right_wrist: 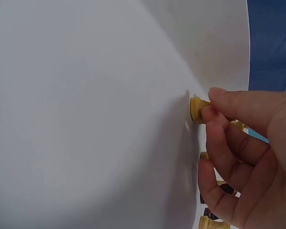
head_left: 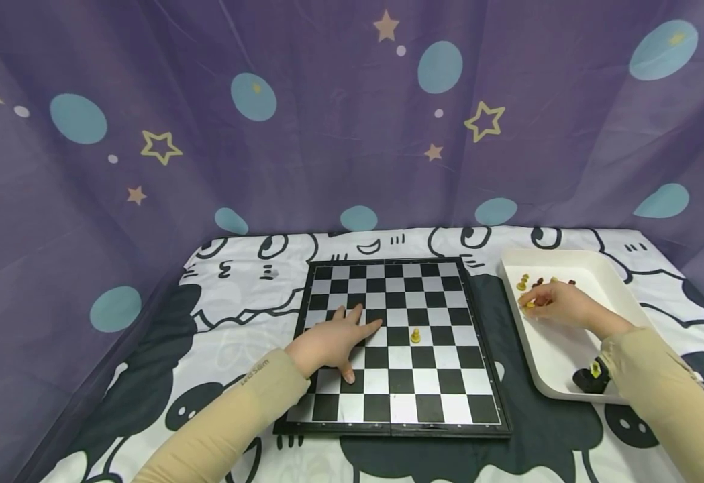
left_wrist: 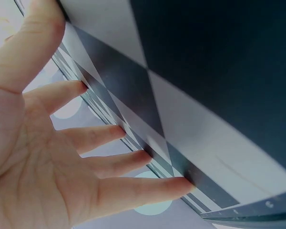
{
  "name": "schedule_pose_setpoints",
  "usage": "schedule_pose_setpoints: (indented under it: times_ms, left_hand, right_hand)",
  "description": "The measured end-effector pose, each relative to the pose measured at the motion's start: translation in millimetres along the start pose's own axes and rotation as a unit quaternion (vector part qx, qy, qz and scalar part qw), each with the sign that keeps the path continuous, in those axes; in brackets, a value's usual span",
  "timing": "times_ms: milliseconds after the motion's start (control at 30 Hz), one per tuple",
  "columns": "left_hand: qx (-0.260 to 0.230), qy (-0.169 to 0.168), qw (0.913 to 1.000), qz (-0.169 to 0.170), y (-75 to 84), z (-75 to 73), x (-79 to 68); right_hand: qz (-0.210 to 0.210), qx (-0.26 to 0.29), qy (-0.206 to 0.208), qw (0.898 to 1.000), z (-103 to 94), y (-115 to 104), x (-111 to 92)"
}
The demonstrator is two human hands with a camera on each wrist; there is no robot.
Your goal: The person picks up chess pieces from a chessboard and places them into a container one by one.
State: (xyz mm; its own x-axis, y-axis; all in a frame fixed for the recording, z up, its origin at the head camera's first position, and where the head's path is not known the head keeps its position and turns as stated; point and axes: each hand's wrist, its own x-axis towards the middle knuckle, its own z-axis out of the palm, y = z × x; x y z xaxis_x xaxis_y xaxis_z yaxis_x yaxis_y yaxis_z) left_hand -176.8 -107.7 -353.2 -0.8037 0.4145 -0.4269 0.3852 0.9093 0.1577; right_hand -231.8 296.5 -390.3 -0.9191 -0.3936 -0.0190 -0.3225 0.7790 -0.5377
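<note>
A black-and-white chessboard [head_left: 400, 359] lies flat, with one yellow chess pawn [head_left: 415, 335] standing right of its middle. My left hand [head_left: 330, 341] is spread over the board's left side; in the left wrist view its fingertips [left_wrist: 183, 185] touch the squares. Over at the right, my right hand [head_left: 564, 307] is inside a white tray [head_left: 560, 362]. Its thumb and finger pinch a yellow chess piece [right_wrist: 196, 109] near the tray floor; the fingers hide most of that piece. More yellow and dark red pieces [head_left: 539, 282] are around that hand at the tray's far end.
The board and tray stand on a cloth [head_left: 237, 295] with black-and-white cartoon print. A purple curtain [head_left: 327, 134] with stars and blue ovals hangs behind. A black band [head_left: 590, 379] is on the right wrist, above the tray's near end.
</note>
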Motion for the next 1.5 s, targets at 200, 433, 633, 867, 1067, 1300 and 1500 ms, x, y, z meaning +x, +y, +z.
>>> schedule_pose_setpoints:
  times_ms: [200, 433, 633, 867, 1067, 1300, 1500]
  left_hand:
    - [0.003, 0.004, 1.0000, 0.003, 0.1, 0.2, -1.2]
    - [0.001, 0.007, 1.0000, 0.006, -0.8, 1.3, -1.3]
    - [0.001, 0.005, 1.0000, 0.004, -1.3, 1.5, -0.6]
    - [0.006, 0.003, 1.0000, 0.000, -1.3, 1.5, 0.2]
    - [0.004, 0.003, 1.0000, 0.001, -0.9, 1.5, 0.3]
    - [0.002, 0.002, 1.0000, 0.003, -1.3, 0.1, 0.1]
    - [0.004, 0.000, 1.0000, 0.002, -1.7, 1.2, 0.7]
  right_hand:
    - [0.002, -0.009, 0.001, 1.000, -0.7, 0, -1]
    - [0.030, -0.008, -0.016, 0.999, -5.8, -5, -2]
    - [0.036, 0.011, -0.029, 0.999, -14.0, -11, -3]
    - [0.030, 0.020, -0.029, 0.999, -20.5, -16, -4]
    - [0.021, 0.022, -0.025, 0.999, -22.2, -23, -4]
    - [-0.007, 0.020, -0.003, 1.000, -25.1, -42, -6]
    - [-0.021, 0.029, -0.015, 0.999, -24.6, -62, -7]
